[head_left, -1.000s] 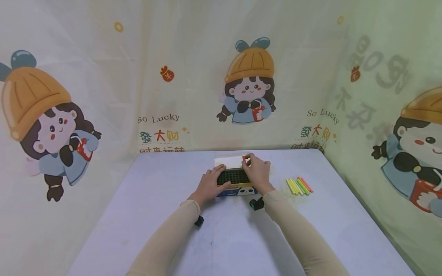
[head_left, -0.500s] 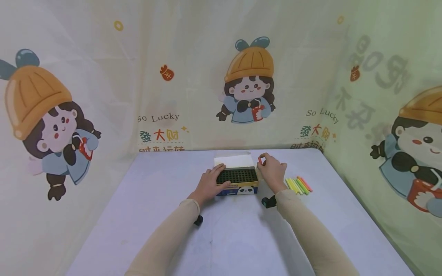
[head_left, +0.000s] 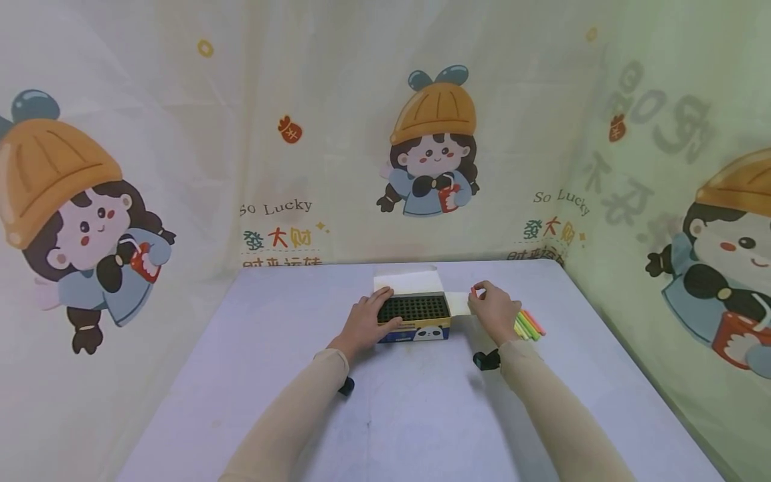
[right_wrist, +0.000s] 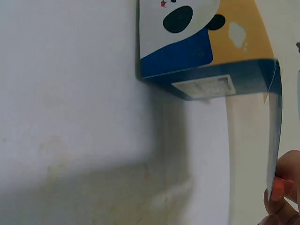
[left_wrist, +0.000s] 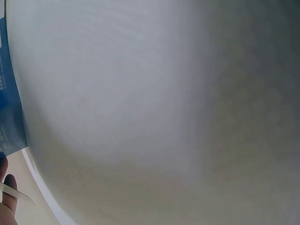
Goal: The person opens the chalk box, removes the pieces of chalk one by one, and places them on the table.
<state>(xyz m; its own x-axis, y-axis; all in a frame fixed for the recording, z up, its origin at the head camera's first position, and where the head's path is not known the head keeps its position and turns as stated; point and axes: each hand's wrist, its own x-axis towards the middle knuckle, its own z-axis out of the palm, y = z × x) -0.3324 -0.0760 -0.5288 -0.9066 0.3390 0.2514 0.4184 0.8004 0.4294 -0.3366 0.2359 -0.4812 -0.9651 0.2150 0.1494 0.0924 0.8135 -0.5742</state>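
A small cardboard box [head_left: 413, 331] with a panda on its front stands at the table's far side, its lid raised at the back. Inside it sits a black insert [head_left: 415, 308] full of round holes. My left hand [head_left: 364, 320] grips the box's left end, thumb at the front and fingers over the top. My right hand [head_left: 495, 312] pinches a red-orange chalk stick [right_wrist: 277, 188] at the outer edge of the box's right side flap [head_left: 459, 304]. That flap sticks out to the right. In the left wrist view only the blue box side [left_wrist: 10, 103] and some fingertips show.
Several yellow, green and red chalk sticks [head_left: 530, 326] lie in a row on the white table [head_left: 385, 415], partly behind the right hand. A printed cloth [head_left: 355, 134] hangs around the table's back and sides. Black wrist cameras [head_left: 486, 360] hang below the wrists.
My right hand has moved from over the box out to the right with the red-orange chalk stick, and the side flap now shows spread outward. My left hand stays on the box.
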